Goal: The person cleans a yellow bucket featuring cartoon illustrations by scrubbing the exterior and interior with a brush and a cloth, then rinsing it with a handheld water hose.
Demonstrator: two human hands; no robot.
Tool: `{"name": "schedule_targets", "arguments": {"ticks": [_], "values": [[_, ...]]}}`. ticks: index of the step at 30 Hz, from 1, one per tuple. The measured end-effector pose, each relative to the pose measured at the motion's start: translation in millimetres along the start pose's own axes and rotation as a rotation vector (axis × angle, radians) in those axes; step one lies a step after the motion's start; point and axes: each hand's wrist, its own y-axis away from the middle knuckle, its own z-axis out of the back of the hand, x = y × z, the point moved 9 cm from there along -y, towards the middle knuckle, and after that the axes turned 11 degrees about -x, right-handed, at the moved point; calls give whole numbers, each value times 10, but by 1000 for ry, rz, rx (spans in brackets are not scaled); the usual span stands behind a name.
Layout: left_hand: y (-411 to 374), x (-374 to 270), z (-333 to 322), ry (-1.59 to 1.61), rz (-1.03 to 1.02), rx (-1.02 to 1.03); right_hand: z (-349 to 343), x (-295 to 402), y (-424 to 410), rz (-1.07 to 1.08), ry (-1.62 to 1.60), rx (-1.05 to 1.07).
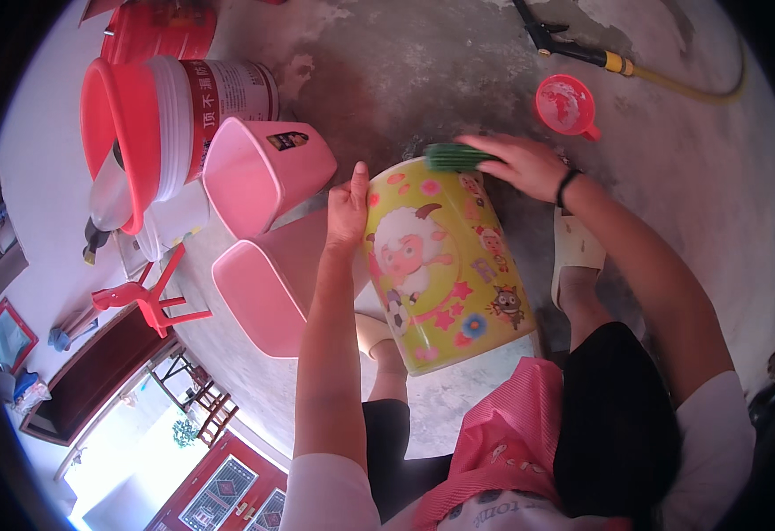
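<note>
A yellow plastic bin with cartoon sheep [450,279] stands tilted between my legs. My left hand [349,209] grips its upper left edge, thumb up. My right hand [527,162] holds a green scrubbing brush [460,157], slightly blurred, against the bin's far end near the rim. Two pink plastic bins lie to the left, one [307,156] farther off and one [261,299] closer, partly behind my left forearm. A red plastic dipper [565,105] with whitish residue inside rests on the floor beyond my right hand.
A hose spray gun [573,52] with a yellow hose lies at the top right on the concrete floor, which has dark patches. At left are a large bucket bearing writing [231,93], a red basin [105,126] at its end and a red plastic stool [151,302].
</note>
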Motion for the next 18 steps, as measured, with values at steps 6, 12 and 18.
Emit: {"name": "schedule_targets", "arguments": {"ticks": [6,12,18], "values": [[44,-98,-162,-14,77,95,47,559,-134,61,58,59],[68,-169,-25,-21,-145,-18,88,-25,176,-94,-110,41],[97,-167,-128,-79,49,93,-18,559,-122,31,-4,134]]}}
